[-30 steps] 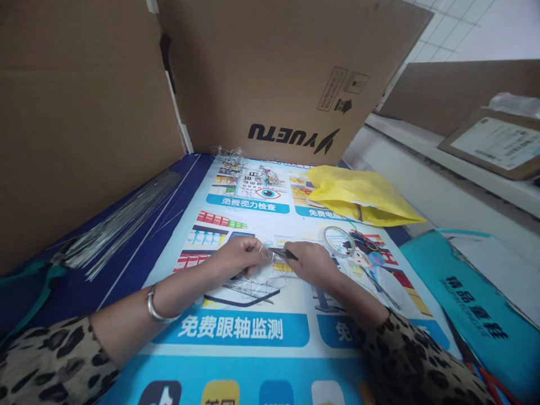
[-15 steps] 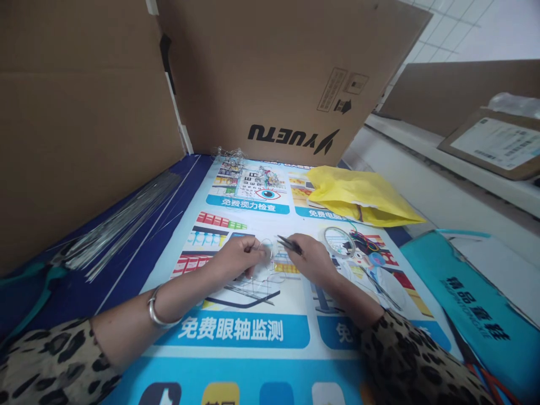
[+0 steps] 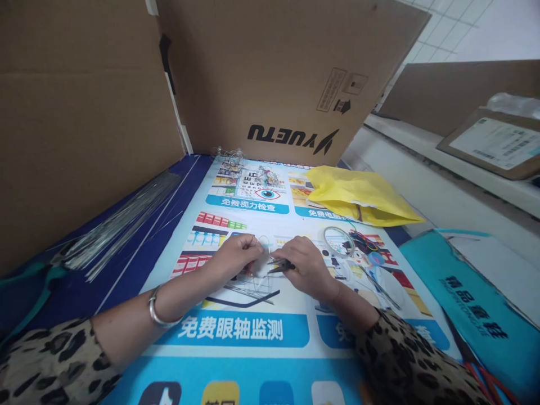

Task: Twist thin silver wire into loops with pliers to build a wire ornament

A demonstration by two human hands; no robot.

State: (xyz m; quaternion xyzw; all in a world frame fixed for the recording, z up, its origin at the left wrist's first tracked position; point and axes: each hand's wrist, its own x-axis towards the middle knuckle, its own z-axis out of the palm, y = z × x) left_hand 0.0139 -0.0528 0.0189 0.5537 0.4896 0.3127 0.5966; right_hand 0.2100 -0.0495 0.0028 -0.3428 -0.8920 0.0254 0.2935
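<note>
Pinched between the thumb and fingers of my left hand (image 3: 241, 254) is a thin, bent wire (image 3: 269, 246), its loop standing up past the fingertips. My right hand (image 3: 311, 269) is closed around small dark pliers (image 3: 279, 265), their jaws pointing left beside the wire. At least one right fingertip is by the loop; whether it touches the wire I cannot tell. Loose straight wires (image 3: 248, 292) lie on the printed sheet under my hands. To the right of my right hand is a clear round ring or dish (image 3: 339, 241), beside a tangle of coloured wires (image 3: 366, 242).
Straight silvery wires (image 3: 126, 219) lie in a bundle at left, near teal-handled cutters (image 3: 50, 275). Tangled wire pieces (image 3: 230, 157) sit at the back by a cardboard wall (image 3: 270, 79). A yellow bag (image 3: 358, 194) and a teal box flap (image 3: 468, 315) are on the right.
My right hand has moved slightly left, and the pliers have turned and dropped a little, so their jaws sit lower by the wire. My left hand stays nearly still.
</note>
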